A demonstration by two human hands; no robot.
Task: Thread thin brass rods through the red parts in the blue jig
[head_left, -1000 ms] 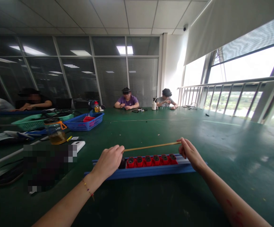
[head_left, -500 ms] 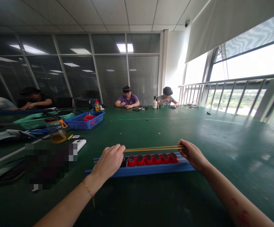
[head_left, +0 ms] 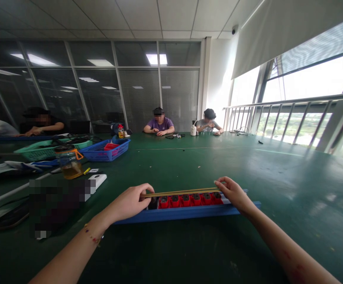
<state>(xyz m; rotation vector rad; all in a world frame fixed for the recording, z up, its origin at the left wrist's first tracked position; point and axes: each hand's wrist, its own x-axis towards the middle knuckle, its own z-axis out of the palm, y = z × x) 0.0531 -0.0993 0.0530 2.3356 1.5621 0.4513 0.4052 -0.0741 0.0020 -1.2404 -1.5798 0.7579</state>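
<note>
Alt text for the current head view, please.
A person's left hand and right hand are at the ends of a thin yellow band stretched along a long blue tray that holds six red-and-black blocks in a row, on a green table. To the left are a jar and a blue basket; other people sit farther back.

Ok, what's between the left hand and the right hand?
In the head view, a yellow band stretches from the left hand to the right hand; between them, the blue tray holds a black piece and six red blocks.
</note>
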